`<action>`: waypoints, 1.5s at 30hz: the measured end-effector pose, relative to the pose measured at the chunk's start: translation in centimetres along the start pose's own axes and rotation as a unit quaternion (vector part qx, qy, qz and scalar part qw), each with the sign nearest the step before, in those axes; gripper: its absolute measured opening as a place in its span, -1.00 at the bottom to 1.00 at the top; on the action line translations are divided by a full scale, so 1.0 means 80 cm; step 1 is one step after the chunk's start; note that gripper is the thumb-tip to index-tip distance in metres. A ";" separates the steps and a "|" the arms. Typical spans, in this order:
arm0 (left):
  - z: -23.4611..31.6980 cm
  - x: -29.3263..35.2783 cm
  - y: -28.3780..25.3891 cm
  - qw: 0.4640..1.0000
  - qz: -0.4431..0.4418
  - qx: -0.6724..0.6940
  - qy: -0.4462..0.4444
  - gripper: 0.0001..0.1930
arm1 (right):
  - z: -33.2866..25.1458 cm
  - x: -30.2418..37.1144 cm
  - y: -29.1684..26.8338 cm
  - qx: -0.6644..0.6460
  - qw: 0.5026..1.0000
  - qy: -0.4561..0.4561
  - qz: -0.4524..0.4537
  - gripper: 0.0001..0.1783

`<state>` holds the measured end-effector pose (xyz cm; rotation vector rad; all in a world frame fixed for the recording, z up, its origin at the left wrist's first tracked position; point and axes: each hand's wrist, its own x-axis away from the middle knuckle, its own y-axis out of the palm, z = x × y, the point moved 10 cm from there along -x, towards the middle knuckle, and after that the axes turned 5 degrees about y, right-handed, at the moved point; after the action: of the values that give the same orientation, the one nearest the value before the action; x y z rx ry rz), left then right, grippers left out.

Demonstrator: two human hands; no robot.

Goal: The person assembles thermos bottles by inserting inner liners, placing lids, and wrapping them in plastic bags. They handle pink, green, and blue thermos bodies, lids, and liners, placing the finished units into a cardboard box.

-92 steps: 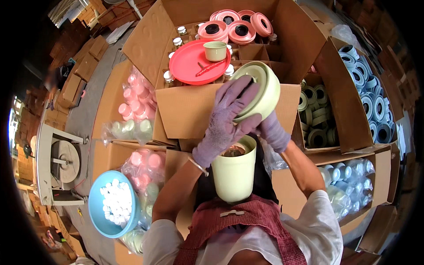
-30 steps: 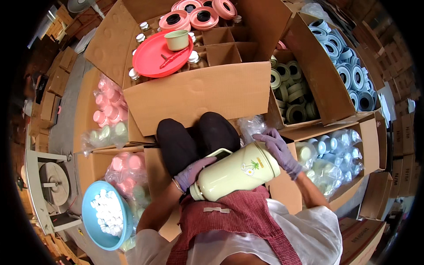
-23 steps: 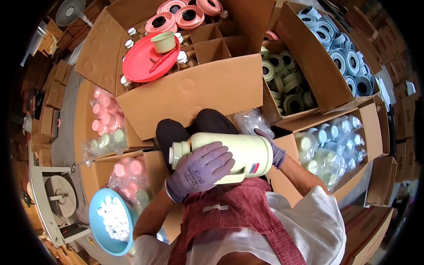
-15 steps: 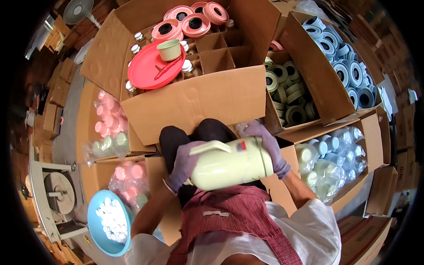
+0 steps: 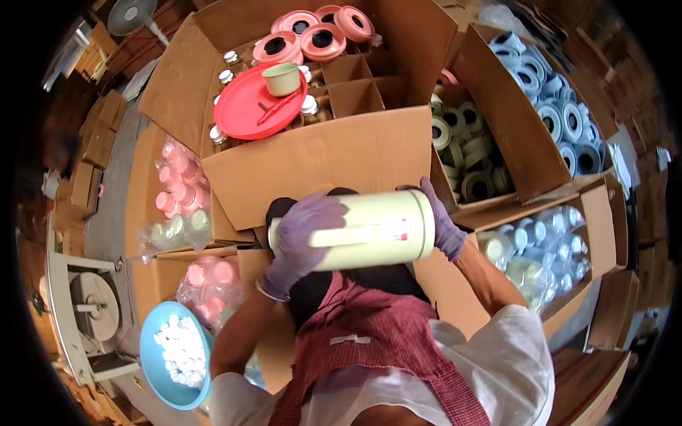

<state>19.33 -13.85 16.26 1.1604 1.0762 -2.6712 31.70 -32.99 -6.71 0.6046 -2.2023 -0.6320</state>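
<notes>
A pale green vacuum jug point(image 5: 376, 231) with a side handle lies sideways above my lap, a small red mark on its body. My left hand point(image 5: 305, 231), in a thin purple glove, is closed over the handle side near the jug's left end. At the rimmed right end, my gloved right hand point(image 5: 442, 224) grips the jug, and some of its fingers are hidden behind it. Just beyond stands a large open carton point(image 5: 320, 156) with cardboard dividers. A red round tray point(image 5: 238, 106) on it bears a small green cup point(image 5: 282, 79) and a red pen-like tool point(image 5: 277, 108).
Pink ring-shaped parts point(image 5: 323, 41) lie atop the carton. Boxes at right hold green rings point(image 5: 477, 186), blue rings point(image 5: 572, 119) and bagged blue and green cups point(image 5: 529, 277). Bagged pink cups point(image 5: 181, 188) and a blue basin point(image 5: 153, 355) of white caps are at left.
The jug has turned about its length and come level, moving slightly away from me. My left hand has shifted further over its handle side; the right stays at the right end.
</notes>
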 end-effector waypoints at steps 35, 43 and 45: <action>-0.083 0.089 0.008 0.904 0.033 0.211 -0.371 -0.75 | -0.125 0.175 0.256 0.600 0.632 -0.423 -0.249 0.01; -0.026 0.028 -0.042 0.997 0.053 -0.051 -0.034 -0.80 | -0.022 -0.001 0.102 0.083 0.996 -0.018 -0.027 -0.29; -0.077 0.059 -0.060 0.962 0.039 0.044 -0.265 -0.80 | -0.086 0.031 0.158 0.452 0.858 -0.242 -0.025 -0.13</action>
<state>18.43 -5.37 13.00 0.4248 0.8036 -2.7420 32.67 -26.43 6.31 1.0518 -2.9356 0.3475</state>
